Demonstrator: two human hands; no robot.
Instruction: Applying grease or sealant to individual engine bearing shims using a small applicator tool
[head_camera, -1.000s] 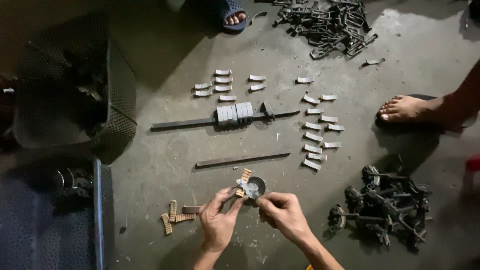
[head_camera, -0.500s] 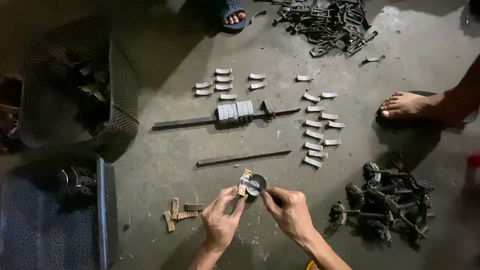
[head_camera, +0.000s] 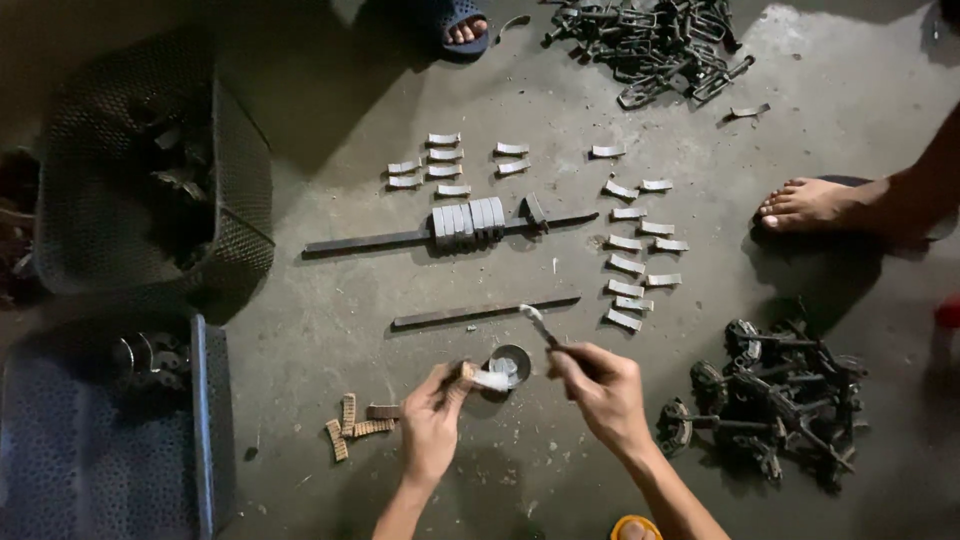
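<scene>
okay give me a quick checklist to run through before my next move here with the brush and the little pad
1. Left hand grips pad: ok.
2. Right hand holds brush: ok.
3. Pad coated: pale smear shows, full cover cannot tell.
4. Tin upright beside pad: ok.
5. Uncoated pads within left reach: ok.
6. Bare foot close to laid-out pieces: not ok.

Left hand (head_camera: 432, 425) pinching a curved pad (head_camera: 488, 379), right hand (head_camera: 603, 392) gripping a brush (head_camera: 537, 324) (bristles whitish) — small tin (head_camera: 510, 363) between them.
</scene>
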